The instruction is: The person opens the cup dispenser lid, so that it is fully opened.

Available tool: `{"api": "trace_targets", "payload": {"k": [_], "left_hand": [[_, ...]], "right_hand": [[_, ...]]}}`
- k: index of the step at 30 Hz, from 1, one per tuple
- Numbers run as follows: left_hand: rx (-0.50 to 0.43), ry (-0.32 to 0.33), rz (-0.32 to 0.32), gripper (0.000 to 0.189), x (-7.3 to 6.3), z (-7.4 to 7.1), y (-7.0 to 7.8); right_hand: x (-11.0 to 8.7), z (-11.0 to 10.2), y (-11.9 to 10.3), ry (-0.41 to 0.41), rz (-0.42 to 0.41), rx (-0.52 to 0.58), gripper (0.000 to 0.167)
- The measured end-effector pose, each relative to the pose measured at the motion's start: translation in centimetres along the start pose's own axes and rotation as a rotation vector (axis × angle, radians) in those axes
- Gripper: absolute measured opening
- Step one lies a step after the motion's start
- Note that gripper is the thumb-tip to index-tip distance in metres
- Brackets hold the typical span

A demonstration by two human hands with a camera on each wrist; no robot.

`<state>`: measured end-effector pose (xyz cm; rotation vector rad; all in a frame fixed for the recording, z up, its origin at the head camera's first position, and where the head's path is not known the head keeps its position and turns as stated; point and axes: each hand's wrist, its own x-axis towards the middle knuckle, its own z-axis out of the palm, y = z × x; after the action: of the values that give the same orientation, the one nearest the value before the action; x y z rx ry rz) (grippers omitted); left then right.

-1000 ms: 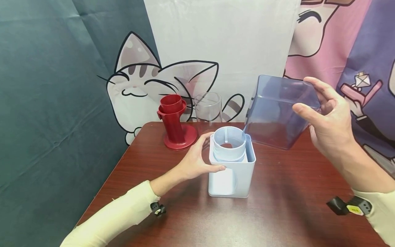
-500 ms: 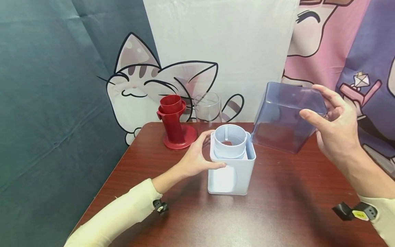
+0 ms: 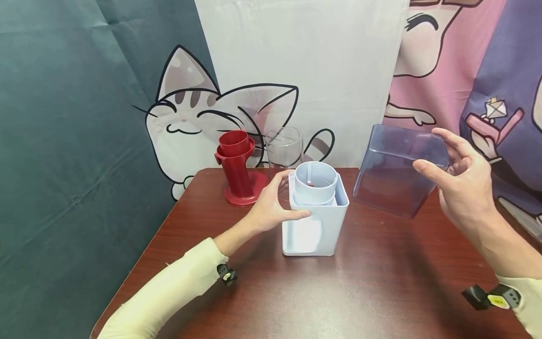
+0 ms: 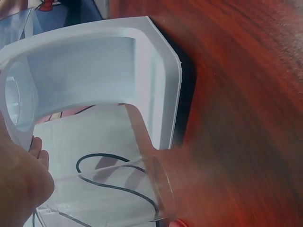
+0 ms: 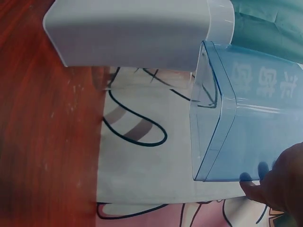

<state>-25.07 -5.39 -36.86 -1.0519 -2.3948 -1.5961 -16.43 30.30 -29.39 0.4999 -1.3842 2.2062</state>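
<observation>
A white box-shaped holder (image 3: 315, 230) with a round collar at its top stands upright near the table's middle. My left hand (image 3: 271, 207) grips its upper left side, thumb across the front and fingers behind. In the left wrist view the holder (image 4: 163, 94) shows a large curved cutout in its side. To the right, my right hand (image 3: 466, 176) holds a see-through bluish box cover (image 3: 395, 176) in the air between thumb and fingers. The cover is tilted and apart from the holder in the head view; pale lettering marks the cover (image 5: 265, 113) in the right wrist view.
Behind the holder to the left stands a red tube on a round base (image 3: 239, 174). Beside it is a clear cylinder (image 3: 284, 146), partly hidden by the holder. A patterned cloth (image 3: 330, 70) hangs behind the brown table (image 3: 254, 301).
The cover has moved right and slightly down, away from the holder's rim. My left hand and the holder have shifted a little farther up in the head view.
</observation>
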Motion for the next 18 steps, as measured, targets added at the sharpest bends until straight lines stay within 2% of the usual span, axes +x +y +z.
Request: {"api": "trace_targets", "payload": {"k": [7,14,18], "left_hand": [[-0.005,0.018,-0.016,0.09,0.8,0.3,-0.4],[-0.002,0.056,-0.021,0.087,1.9,0.8,-0.6],[-0.035,0.074,-0.009,0.089,2.6,1.1,-0.8]], "right_hand": [[-0.5,-0.9,0.8,0.01,0.018,-0.059,0.067],[-1.3,-1.6,1.6,0.022,0.046,-0.252,0.069],[-1.5,-1.8,2.3,0.024,0.045,-0.252,0.07]]}}
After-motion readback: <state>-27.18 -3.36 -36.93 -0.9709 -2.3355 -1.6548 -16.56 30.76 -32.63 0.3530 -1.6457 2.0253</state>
